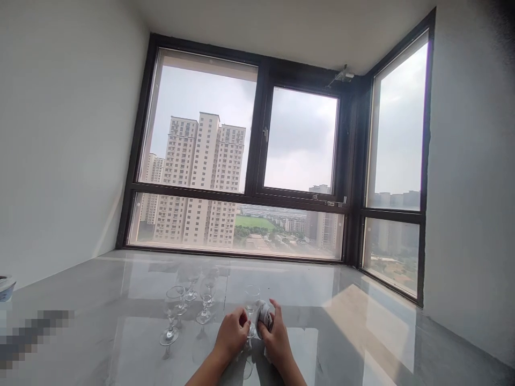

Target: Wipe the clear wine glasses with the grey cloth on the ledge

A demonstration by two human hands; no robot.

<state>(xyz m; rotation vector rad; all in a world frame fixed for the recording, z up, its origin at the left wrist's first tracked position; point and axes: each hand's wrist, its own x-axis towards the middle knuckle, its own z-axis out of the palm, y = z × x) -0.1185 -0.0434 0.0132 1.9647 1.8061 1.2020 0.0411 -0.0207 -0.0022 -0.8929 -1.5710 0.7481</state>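
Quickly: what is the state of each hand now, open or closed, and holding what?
Left hand: closed around the wine glass.
Right hand: closed on a white cloth, pressed against that glass.

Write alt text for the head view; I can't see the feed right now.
The left hand grips a stemmed glass while the right hand presses a white cloth against its bowl, above a glossy grey surface. Several more glasses stand upright to its left, and dark-framed windows beyond show high-rise buildings.
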